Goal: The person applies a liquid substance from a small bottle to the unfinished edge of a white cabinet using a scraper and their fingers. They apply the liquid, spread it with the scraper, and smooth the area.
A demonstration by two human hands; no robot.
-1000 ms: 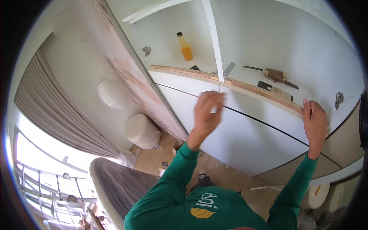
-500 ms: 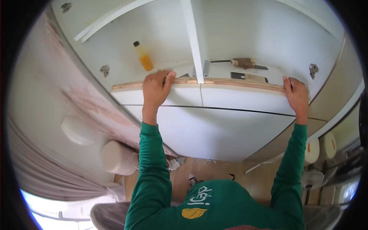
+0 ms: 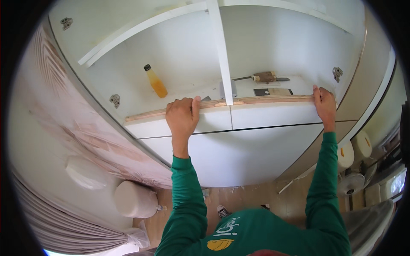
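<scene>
A long white-faced panel (image 3: 256,114) with a bare plywood top edge runs across the front of an open white cabinet. My left hand (image 3: 181,121) is closed over its edge, left of the upright divider (image 3: 223,55), thumb pointing up. Near the right end, my right hand (image 3: 326,106) grips the same edge, thumb on top and fingers mostly hidden. Behind the edge lies a tool with a brown wooden handle (image 3: 265,77) and a thin dark shaft. A flat dark-and-tan piece (image 3: 273,91) rests in front of it.
A bottle of yellow-orange liquid (image 3: 157,83) with a dark cap leans in the left compartment. Metal hinge plates (image 3: 114,100) are fixed to the cabinet sides. Below is a large white panel (image 3: 252,153). A fan (image 3: 352,184) stands at right; a covered round object (image 3: 136,199) at left.
My view has tilted and shifted, so the cabinet edge sits lower and slants more. Both hands keep hold of the panel's edge; the left hand appears lower in view.
</scene>
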